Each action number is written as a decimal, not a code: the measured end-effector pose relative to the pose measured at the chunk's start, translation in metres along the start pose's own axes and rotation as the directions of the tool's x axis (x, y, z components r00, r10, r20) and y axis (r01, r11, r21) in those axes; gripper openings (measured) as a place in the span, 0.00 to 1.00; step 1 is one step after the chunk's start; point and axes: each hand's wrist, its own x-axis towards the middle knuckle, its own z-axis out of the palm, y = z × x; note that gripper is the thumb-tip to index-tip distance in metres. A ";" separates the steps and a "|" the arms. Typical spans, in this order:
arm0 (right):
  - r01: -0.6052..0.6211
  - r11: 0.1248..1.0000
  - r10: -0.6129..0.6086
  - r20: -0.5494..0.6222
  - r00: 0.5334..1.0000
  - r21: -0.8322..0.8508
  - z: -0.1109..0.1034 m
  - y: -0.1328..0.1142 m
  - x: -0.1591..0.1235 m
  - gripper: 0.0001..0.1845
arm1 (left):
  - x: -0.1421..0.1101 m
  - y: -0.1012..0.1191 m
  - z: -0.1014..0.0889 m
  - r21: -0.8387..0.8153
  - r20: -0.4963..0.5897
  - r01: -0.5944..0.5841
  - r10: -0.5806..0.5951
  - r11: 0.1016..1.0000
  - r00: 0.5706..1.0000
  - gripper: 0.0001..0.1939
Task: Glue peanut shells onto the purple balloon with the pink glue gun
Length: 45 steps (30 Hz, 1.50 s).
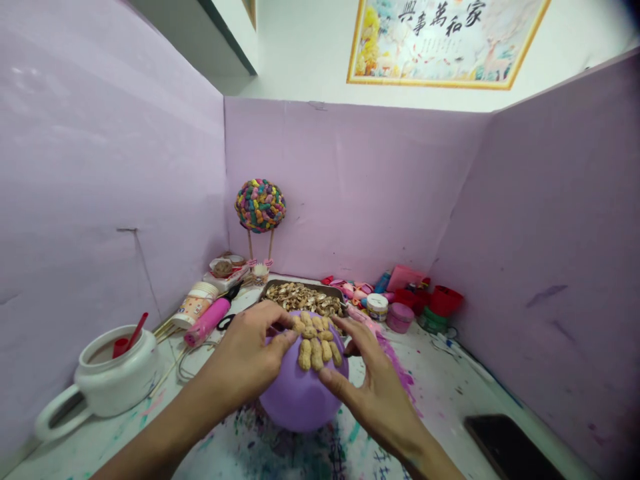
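A purple balloon sits on the paint-stained table in front of me, with several whole peanuts standing in rows on its upper side. My left hand rests against the balloon's left side, its thumb and fingers bent round the edge of the peanut patch. From the other side my right hand cups the balloon, thumb low beside the peanuts and fingers near the top ones. Together the two hands hold the balloon between them. Just behind it lies a dark tray of peanut shells, partly hidden by the balloon.
On the left stand a white mug with a red spoon, paper cups and a pink bottle. A multicoloured ball on sticks stands at the back. Jars and red cups crowd the right; a phone lies nearer.
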 end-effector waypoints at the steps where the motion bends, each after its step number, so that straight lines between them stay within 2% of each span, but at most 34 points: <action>1: 0.030 0.999 -0.029 0.023 0.999 -0.025 -0.001 0.001 0.001 0.33 | 0.000 -0.001 0.001 -0.001 0.001 -0.005 0.005 1.000 1.000 0.07; 8: 0.045 0.995 -0.038 0.086 0.996 -0.089 -0.003 0.005 0.001 0.38 | -0.002 0.001 0.005 0.010 0.013 -0.041 0.040 0.999 0.999 0.06; 14: 0.137 0.988 -0.128 0.116 0.985 -0.073 -0.003 0.005 0.001 0.35 | -0.004 0.003 0.007 0.040 0.007 -0.078 0.077 0.996 0.997 0.06; 17: 0.141 0.990 -0.138 0.093 0.986 -0.026 -0.001 0.005 0.002 0.32 | -0.008 0.005 0.005 0.138 -0.015 -0.096 0.099 0.986 0.995 0.07; 21: 0.144 0.989 -0.143 0.059 0.988 -0.019 0.002 0.002 0.001 0.30 | -0.016 0.009 0.002 0.308 -0.043 -0.057 0.073 0.950 0.996 0.07; 24: 0.147 0.989 -0.145 0.066 0.987 -0.018 0.003 0.000 0.000 0.30 | -0.017 0.009 0.002 0.360 -0.008 -0.042 0.049 0.932 0.999 0.07; 38: 0.179 0.983 -0.176 0.075 0.982 -0.034 0.004 -0.001 -0.004 0.32 | -0.013 0.009 0.007 0.417 0.046 -0.025 0.007 0.909 0.999 0.09; 45: 0.221 0.975 -0.218 0.068 0.974 -0.036 0.003 -0.002 -0.003 0.31 | -0.012 0.010 0.005 0.421 0.078 0.016 -0.054 0.907 0.995 0.10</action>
